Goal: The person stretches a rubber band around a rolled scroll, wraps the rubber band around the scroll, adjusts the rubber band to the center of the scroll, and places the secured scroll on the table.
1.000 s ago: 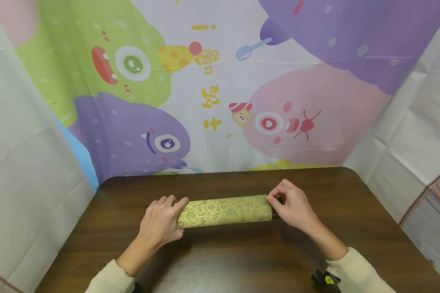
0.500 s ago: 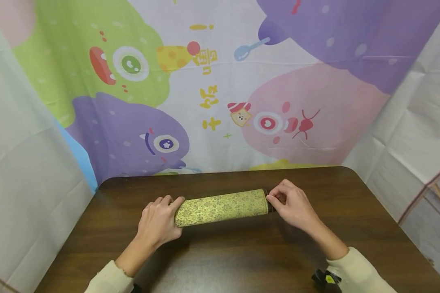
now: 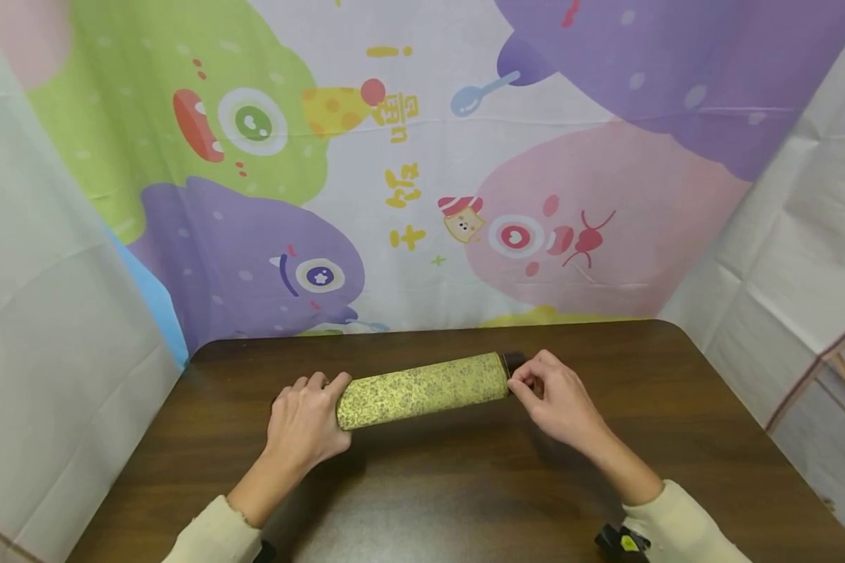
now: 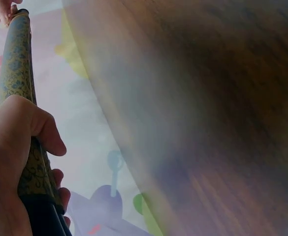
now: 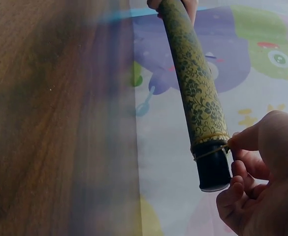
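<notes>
Nearest, two cream sleeves [image 3: 214, 536] reach in from the bottom corners, with a black wrist device [image 3: 621, 541] at the right cuff. Between them a broad stretch of the dark wood-grain table [image 3: 451, 500] runs toward the person; its near edge lies outside the view.

Farther in, the left hand [image 3: 306, 421] grips a rolled brocade scroll [image 3: 422, 391] near its left end, thumb over the top and fingers wrapped beneath. A black end piece [image 4: 45, 219] projects past that hand. The right hand [image 3: 559, 399] pinches a thin yellowish band [image 5: 210, 153] at the other end, where it passes around the black end knob [image 5: 213, 169] just beyond the brocade's rim.

The scroll is held above the middle of the table. Its long axis runs mostly left to right, slanting so that the right end points away from the person, the left end sitting nearer. Tabletop extends on either outer side of both hands to the slanting side edges, both well apart from the roll. Beyond the scroll, a narrower strip of wood leads to the straight far edge, with rounded corners.

Behind that edge hangs a cartoon-printed cloth [image 3: 366, 180], flanked by a pale left panel [image 3: 42, 274] and a pale right panel [image 3: 810, 234].
</notes>
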Motion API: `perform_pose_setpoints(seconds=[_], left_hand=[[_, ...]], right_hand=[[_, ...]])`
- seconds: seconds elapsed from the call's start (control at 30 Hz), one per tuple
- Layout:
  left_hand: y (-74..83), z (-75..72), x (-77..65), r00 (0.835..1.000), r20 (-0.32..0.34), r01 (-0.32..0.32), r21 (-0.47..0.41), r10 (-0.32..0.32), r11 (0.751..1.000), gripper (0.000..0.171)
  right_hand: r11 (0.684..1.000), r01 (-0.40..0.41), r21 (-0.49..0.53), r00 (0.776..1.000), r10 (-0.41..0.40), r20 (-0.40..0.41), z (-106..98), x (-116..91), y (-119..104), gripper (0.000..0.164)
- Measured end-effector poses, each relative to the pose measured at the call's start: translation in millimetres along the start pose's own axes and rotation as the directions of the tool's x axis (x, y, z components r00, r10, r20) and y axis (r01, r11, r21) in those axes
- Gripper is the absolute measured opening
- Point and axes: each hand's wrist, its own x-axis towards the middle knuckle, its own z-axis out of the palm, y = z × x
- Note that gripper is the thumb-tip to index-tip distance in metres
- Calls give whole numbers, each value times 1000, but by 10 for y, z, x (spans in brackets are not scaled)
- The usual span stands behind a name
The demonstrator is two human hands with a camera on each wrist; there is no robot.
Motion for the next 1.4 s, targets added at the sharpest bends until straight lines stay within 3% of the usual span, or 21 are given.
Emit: perform_pose_setpoints(seconds=[0.23,0.53,0.97,1.4], left_hand=[[2,-13,16,999,34,14,-4,-14,1000,58],[52,-58,53,977,200,83,-54,-70,995,64],[73,-77,57,963,240,145,-91,-119,985,58],[69,-94,67,950,271,190,-108,-155,976,57]], right_hand=[[1000,-21,-7,1000,21,1,23,-20,5,11],[999,-39,-7,999,39,-1,30,-20,-9,13],[998,-53,-32,998,52,-28,66,-42,-66,11],[1000,-5,-19,999,5,-42,120,-71,-54,7]])
